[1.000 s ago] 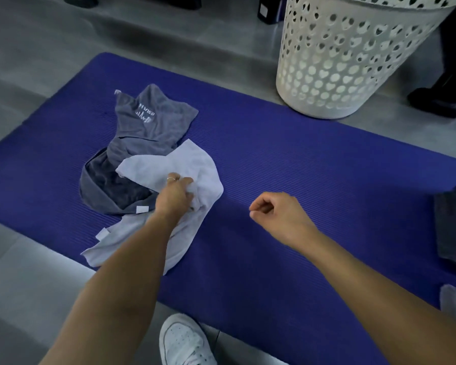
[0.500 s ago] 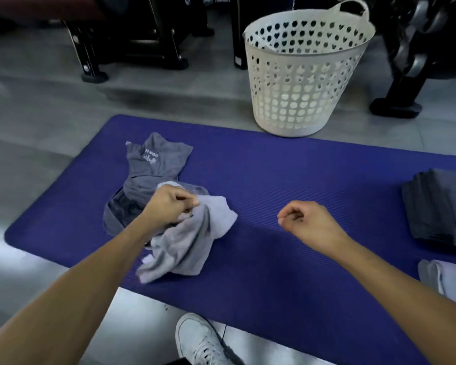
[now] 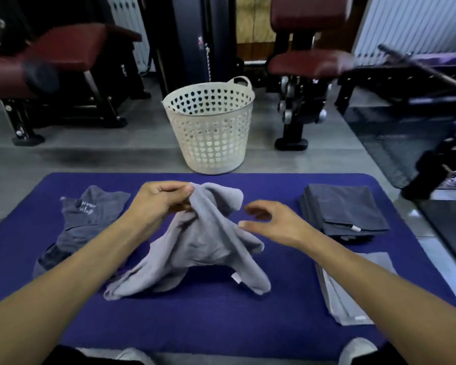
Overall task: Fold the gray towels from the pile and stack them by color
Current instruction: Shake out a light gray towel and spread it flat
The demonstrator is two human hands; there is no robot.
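A: Scene, big to small? Purple exercise mat (image 3: 287, 325) covered the floor in front, white perforated laundry basket (image 3: 211, 127) stood just past its far edge.

B: Right side of the mat held 2 finished stacks: dark gray folded stack (image 3: 342, 210) farther out, light gray folded stack (image 3: 353, 293) nearer, partly under the right forearm. Dark gray unfolded pile (image 3: 84, 222) lay at the left.

A: And the one in hand?

B: Light gray towel (image 3: 208, 246) sat mid-mat, between pile and stacks. Left hand (image 3: 156, 204) pinched a top edge between thumb and fingers and held it up; the rest draped down and trailed on the mat. Right hand (image 3: 269, 222) hovered just beside it, fingers loosely spread, holding nothing, not touching as far as I could tell.

A: Handling?

B: Judged soft, light, fully limp. It hung in deep folds, no stiffness, so a single-point pinch left it bunched. Not fragile, grippy terry, low slip risk.

A: Where to grab?

B: A hem corner. White tag (image 3: 234, 277) marked a lower edge; the adjacent corner looked like the best second hold for the right hand, then spread it flat.
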